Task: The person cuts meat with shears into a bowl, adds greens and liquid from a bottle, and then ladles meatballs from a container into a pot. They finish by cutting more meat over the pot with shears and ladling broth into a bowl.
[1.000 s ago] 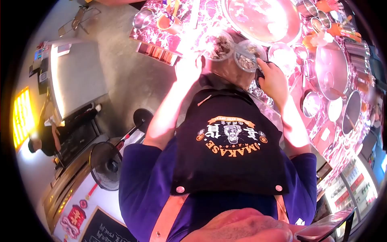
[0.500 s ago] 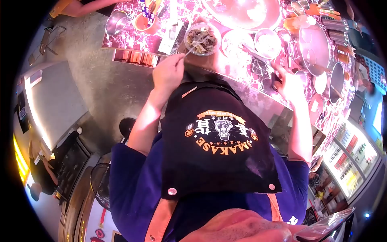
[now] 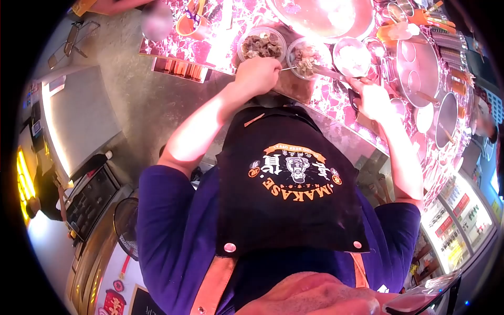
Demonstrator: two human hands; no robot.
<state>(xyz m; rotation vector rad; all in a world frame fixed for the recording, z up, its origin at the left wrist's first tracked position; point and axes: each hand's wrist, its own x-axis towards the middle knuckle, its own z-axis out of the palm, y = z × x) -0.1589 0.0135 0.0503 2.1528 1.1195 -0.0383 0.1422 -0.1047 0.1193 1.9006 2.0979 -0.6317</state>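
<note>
My left hand (image 3: 258, 75) is closed on a thin metal utensil (image 3: 287, 68) that points right, to a clear bowl (image 3: 330, 54) of food pieces (image 3: 304, 59). The utensil's handle is hidden in my fist. In my right hand (image 3: 371, 100) are scissors (image 3: 332, 74) with a dark handle; their blades reach left to the near rim of that bowl, beside the food. Just beyond my left hand stands another round clear bowl (image 3: 240, 46), filled with brown chopped meat (image 3: 262, 46).
A large round pan (image 3: 294, 23) lies at the back of the marbled counter (image 3: 331, 100). Right of the bowls are a bright round bowl (image 3: 352, 56), a big metal pot (image 3: 428, 68) and a smaller pot (image 3: 446, 118). An orange cup (image 3: 188, 26) stands at the back left.
My left hand has moved right with the utensil, from the meat bowl to the bowl beside it. Food pieces now show at the scissors' blades. My right hand has shifted slightly.
</note>
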